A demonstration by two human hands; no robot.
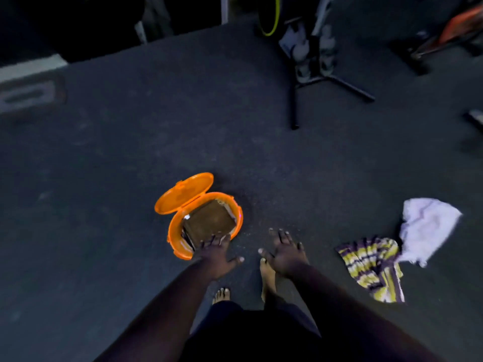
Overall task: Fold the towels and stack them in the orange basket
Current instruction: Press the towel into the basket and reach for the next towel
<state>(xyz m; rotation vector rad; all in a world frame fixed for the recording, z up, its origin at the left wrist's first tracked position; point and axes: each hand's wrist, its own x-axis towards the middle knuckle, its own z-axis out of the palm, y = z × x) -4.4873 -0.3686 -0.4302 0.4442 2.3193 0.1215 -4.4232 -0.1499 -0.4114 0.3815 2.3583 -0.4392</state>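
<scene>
Both palms empty, fingers spread: my left hand (217,253) over the orange basket (174,232) rim above a folded brown towel (210,221); my right hand (285,253) beside it, striped towel (371,267) and white towel (426,228) lying farther right.

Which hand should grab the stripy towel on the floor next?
Probably the right hand. It is open, holds nothing, and is on the same side as the striped towel and white towel. The left hand is over by the orange basket, farther away.
</scene>
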